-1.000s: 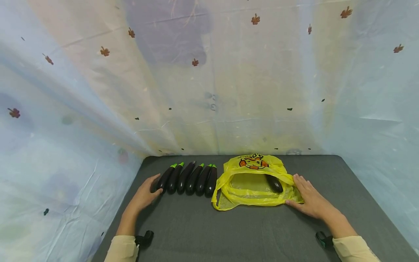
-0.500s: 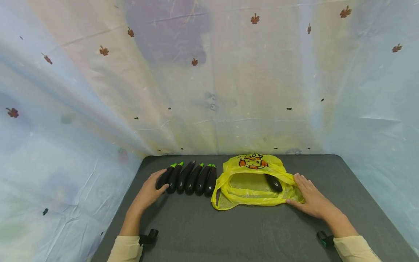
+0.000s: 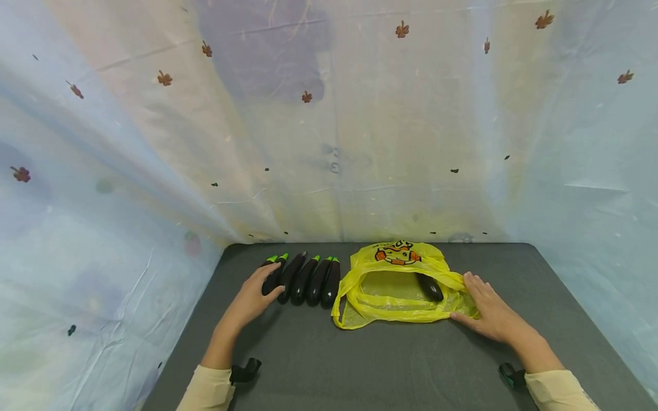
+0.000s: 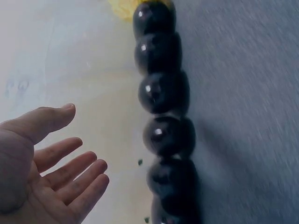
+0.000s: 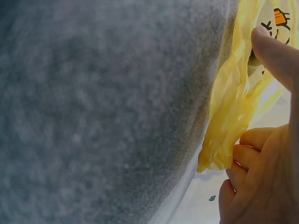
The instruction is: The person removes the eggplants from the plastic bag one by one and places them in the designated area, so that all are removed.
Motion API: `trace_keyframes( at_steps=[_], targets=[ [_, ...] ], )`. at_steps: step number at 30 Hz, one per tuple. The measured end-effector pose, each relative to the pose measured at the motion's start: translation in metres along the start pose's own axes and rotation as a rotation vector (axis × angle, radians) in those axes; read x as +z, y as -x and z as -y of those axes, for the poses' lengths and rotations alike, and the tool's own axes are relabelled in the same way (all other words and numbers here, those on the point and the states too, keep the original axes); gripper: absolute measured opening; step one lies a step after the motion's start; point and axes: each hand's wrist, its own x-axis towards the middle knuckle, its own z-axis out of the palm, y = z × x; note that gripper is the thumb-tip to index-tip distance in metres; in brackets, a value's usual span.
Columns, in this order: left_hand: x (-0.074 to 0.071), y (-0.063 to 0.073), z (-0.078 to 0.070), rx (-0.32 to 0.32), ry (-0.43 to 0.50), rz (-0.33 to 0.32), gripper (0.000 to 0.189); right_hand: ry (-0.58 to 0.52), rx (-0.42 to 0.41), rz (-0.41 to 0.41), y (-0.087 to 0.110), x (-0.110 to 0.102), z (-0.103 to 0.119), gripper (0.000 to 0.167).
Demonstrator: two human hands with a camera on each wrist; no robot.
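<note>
My left hand (image 3: pixel 252 297) hovers at the left end of a row of several dark eggplants (image 3: pixel 302 283), covering part of the leftmost ones. In the left wrist view, the fingers of that left hand (image 4: pixel 51 172) are spread and hold nothing, with the eggplants (image 4: pixel 161 93) in a line beside them. My right hand (image 3: pixel 496 317) rests its fingers and thumb against the right side of a yellow plastic bag (image 3: pixel 380 317). The bag lies with its mouth facing me, and one eggplant (image 3: pixel 430 288) shows inside. The right wrist view has the fingers touching the bag (image 5: pixel 226 121) edge.
The dark grey tabletop (image 3: pixel 370 365) extends in front of the eggplants and the bag. A pale patterned plastic sheet (image 3: pixel 390 171) hangs behind the table and along its sides.
My left hand has moved rightward over the left end of the eggplant row. My right hand, the bag and the eggplant inside it look almost unchanged.
</note>
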Motion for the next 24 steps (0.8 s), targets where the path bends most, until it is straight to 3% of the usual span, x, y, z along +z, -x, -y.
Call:
trace_keyframes(
  at_steps=[24],
  targets=[
    [0.055, -0.021, -0.069, 0.16, 0.052, 0.136, 0.064, 0.024, -0.012, -0.005, 0.004, 0.0, -0.006, 0.11]
  ],
)
